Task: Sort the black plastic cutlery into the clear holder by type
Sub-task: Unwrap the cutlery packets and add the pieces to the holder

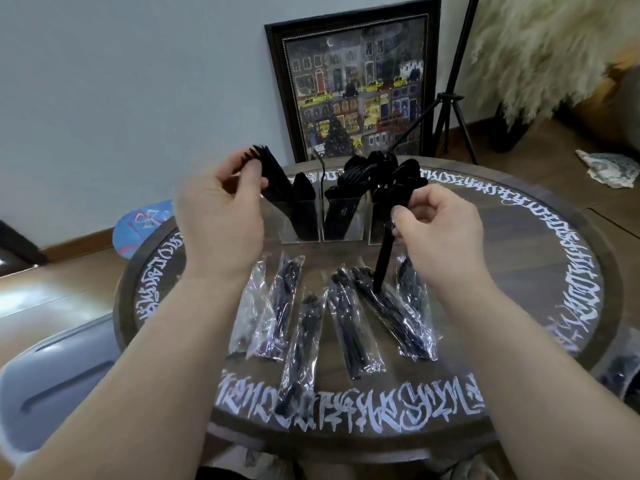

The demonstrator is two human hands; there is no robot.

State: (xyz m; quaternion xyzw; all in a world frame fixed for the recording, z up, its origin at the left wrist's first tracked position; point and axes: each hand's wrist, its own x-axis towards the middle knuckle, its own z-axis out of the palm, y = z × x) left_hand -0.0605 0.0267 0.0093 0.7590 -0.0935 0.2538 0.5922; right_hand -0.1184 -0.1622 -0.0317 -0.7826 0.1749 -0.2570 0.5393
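Packets of cutlery [313, 313], black pieces sealed in clear crinkly film, lie fanned across the near half of the round tabletop [540, 258], several side by side. Film looks slippery and noisy; likely best pinched at an end. Loose pieces judged light, stiff, thin-handled, easy to twist in a loose hold, so take them mid-handle.

Right hand [441, 225], grip curled tight round a black piece [383, 261], handle hanging down toward the packets; type not clear. Left hand [216, 206], fingers pinched together on a bundle of knives [268, 164], blades up.

Past the hands, toward the far edge: clear holder [308, 220], three compartments, already crowded; knives left, forks middle, right one hard to read. Upright handles may snag incoming pieces.

Beyond the tabletop: framed picture [356, 88], tripod [450, 98].
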